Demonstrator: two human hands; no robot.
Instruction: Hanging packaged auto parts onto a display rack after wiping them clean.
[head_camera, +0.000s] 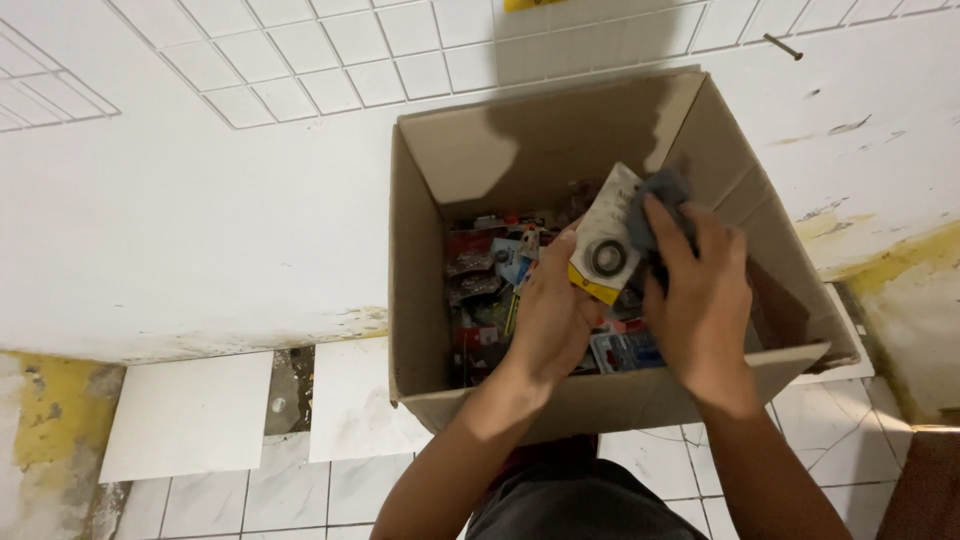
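Observation:
An open cardboard box (420, 250) stands on the floor against a white wall, filled with several small packaged items (480, 290). My left hand (550, 310) reaches into it and holds a flat white and yellow packet (605, 240) with a dark ring on its front. My right hand (700, 290) is over the box beside the packet, its fingers closed on a grey cloth (655, 195) that presses against the packet's upper edge.
The box sits on a tiled floor (290, 490) next to a loose white tile (190, 415). The wall (180, 230) behind has tiles above and peeling yellow paint low down. A nail (783, 46) sticks out of the wall at the upper right.

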